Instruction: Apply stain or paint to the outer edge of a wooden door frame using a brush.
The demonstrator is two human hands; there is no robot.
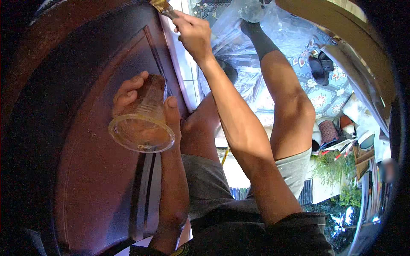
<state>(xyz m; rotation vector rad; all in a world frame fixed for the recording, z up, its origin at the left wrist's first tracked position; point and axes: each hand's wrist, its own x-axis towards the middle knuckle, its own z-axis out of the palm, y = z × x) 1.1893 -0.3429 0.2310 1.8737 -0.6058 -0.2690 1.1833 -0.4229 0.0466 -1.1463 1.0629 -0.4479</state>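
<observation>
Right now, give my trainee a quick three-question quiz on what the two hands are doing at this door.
1. True or false: the left hand holds a clear cup.
2. What does the right hand hold? A) brush B) hammer C) sponge
3. Fill in: the brush bristles sit near the edge of the dark brown ____.

Key: 1 true. 2 A. 3 door.
</observation>
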